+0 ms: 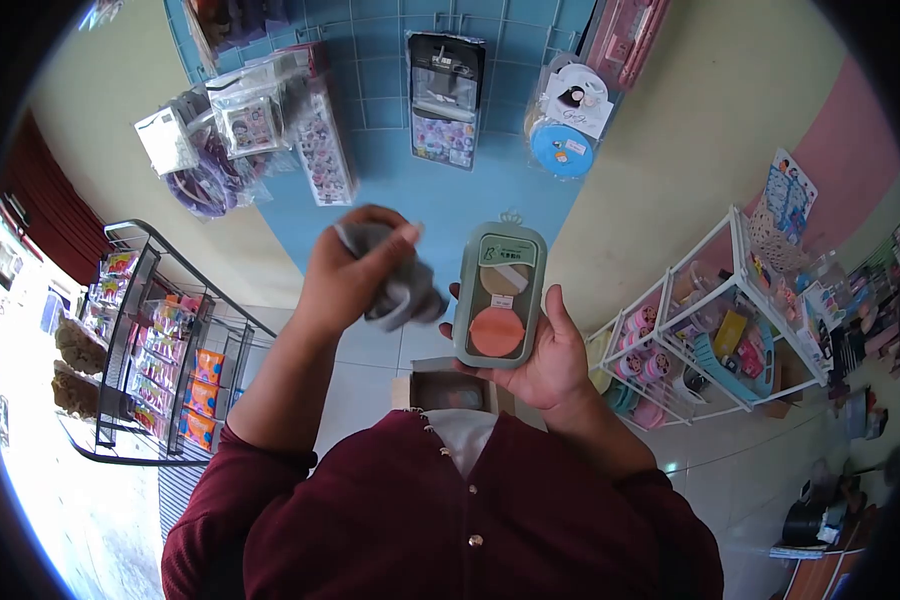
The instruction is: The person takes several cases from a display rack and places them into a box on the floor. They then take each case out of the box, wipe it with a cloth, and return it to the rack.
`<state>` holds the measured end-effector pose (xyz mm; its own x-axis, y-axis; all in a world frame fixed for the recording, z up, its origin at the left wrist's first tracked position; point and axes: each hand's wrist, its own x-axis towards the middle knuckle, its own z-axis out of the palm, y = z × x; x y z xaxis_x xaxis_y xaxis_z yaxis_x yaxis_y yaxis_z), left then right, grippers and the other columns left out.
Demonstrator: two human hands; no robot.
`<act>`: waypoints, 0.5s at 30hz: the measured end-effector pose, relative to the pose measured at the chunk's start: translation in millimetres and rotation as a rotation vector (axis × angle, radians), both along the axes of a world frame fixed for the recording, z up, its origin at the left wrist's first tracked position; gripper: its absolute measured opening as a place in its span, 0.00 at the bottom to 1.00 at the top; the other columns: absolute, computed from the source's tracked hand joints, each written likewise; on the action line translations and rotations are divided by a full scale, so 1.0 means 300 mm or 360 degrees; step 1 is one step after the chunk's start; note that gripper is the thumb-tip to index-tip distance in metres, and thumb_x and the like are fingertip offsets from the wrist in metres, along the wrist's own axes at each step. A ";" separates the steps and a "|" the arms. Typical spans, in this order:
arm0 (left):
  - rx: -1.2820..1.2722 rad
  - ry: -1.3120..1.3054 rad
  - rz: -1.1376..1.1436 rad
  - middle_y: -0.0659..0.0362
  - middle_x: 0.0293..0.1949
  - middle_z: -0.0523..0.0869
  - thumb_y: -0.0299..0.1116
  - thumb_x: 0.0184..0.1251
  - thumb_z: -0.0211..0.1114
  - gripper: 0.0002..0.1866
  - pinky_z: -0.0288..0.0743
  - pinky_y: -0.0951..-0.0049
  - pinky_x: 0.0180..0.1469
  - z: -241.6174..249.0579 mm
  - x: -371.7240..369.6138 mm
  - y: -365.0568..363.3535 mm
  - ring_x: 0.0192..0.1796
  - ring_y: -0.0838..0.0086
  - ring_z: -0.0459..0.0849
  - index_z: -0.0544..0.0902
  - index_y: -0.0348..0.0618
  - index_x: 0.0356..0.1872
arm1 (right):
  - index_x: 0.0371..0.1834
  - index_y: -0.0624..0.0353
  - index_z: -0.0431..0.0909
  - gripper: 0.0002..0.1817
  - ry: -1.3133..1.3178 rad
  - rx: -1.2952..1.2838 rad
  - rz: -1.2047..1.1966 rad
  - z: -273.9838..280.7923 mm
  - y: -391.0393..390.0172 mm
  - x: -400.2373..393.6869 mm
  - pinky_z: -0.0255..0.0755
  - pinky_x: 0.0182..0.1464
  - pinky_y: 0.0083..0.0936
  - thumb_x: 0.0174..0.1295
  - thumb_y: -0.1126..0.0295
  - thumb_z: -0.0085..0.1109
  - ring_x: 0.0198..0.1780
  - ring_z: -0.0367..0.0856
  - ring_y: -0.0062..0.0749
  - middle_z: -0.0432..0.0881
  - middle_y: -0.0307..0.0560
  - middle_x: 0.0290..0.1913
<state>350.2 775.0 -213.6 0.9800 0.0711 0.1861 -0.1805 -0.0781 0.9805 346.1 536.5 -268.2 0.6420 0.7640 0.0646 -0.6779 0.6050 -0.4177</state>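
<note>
My left hand (345, 265) is closed around a crumpled grey cloth (410, 298), slightly blurred by motion and held to the left of a case. In my right hand (550, 362) lies that pale green powder puff case (465, 300), upright with its front facing me. Through its clear window show a beige round puff (498, 281) and an orange round puff (497, 333). A small white price label sits between them. The fingers of my right hand wrap behind the case, the thumb standing along its right side. Cloth and case are apart.
Packaged goods such as a sticker sheet pack (322, 150) hang on a wall grid (380, 95). A black wire rack (140, 240) with snacks stands left. On the right is a white shelf (710, 275) with small goods. An open cardboard box (402, 390) sits below my hands.
</note>
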 end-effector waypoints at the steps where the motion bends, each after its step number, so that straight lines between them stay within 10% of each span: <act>1: 0.0005 -0.0007 -0.0003 0.60 0.32 0.83 0.32 0.63 0.67 0.13 0.75 0.79 0.38 0.004 0.004 -0.011 0.34 0.79 0.81 0.78 0.36 0.43 | 0.72 0.52 0.55 0.38 -0.0052 -0.0029 -0.0048 0.008 0.010 0.004 0.64 0.63 0.56 0.69 0.36 0.32 0.66 0.67 0.53 0.65 0.54 0.68; 3: -0.0777 -0.0683 0.0217 0.56 0.43 0.82 0.30 0.63 0.68 0.17 0.75 0.77 0.48 0.013 0.002 -0.077 0.44 0.77 0.81 0.74 0.37 0.49 | 0.72 0.52 0.56 0.37 -0.0091 -0.0054 -0.0095 -0.007 0.020 0.005 0.65 0.63 0.55 0.69 0.37 0.32 0.65 0.68 0.52 0.65 0.54 0.67; 8: 0.1017 -0.1026 -0.0206 0.48 0.58 0.77 0.20 0.45 0.70 0.32 0.70 0.59 0.62 -0.016 -0.042 -0.227 0.60 0.53 0.76 0.75 0.38 0.58 | 0.69 0.49 0.60 0.35 0.0046 -0.0081 -0.0319 -0.022 0.048 -0.017 0.62 0.65 0.48 0.69 0.37 0.33 0.65 0.69 0.39 0.69 0.45 0.65; 15: 0.1261 -0.1216 -0.0071 0.50 0.59 0.76 0.24 0.35 0.73 0.42 0.72 0.59 0.58 -0.047 -0.047 -0.224 0.56 0.53 0.76 0.72 0.40 0.62 | 0.69 0.48 0.60 0.34 -0.0114 -0.0114 -0.0268 -0.065 0.025 -0.014 0.64 0.64 0.43 0.70 0.38 0.32 0.66 0.67 0.33 0.69 0.41 0.64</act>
<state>336.1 707.8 -227.9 0.5859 -0.3689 0.7215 -0.7364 -0.6141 0.2840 342.0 543.9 -287.6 0.7566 0.6507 0.0640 -0.5367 0.6740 -0.5076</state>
